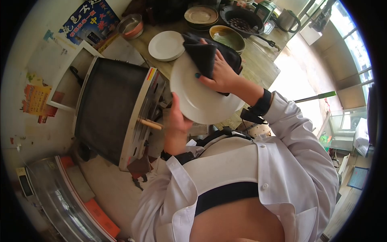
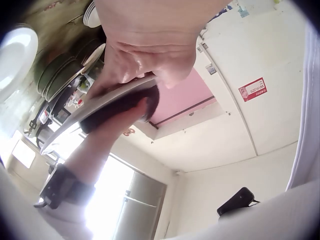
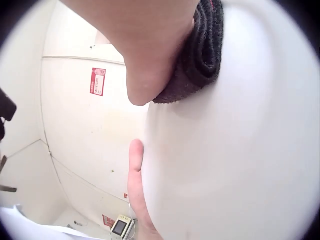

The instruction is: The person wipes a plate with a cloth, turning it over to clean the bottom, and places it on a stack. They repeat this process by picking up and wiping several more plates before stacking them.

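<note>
A large white plate [image 1: 193, 99] is held up in front of the body, tilted. My left hand [image 1: 177, 123] grips it by the left rim, with the thumb along the edge and the other fingers hidden behind. On its upper face my right hand [image 1: 225, 76] holds a folded dark cloth [image 1: 200, 58], pressing it near the far rim. In the right wrist view the thick fuzzy cloth [image 3: 205, 50] lies bunched under that hand against the plate [image 3: 235, 150]. Seen edge-on in the left wrist view, the plate [image 2: 75, 120] extends from the left palm.
Beyond the plate, a wooden table [image 1: 264, 66] carries a stack of white plates [image 1: 165, 45], a green bowl [image 1: 225, 37], brownish plates [image 1: 200, 15], a dark pan [image 1: 238, 20] and a kettle [image 1: 288, 20]. At left stands a flat griddle [image 1: 111, 107] with a wooden handle [image 1: 150, 124].
</note>
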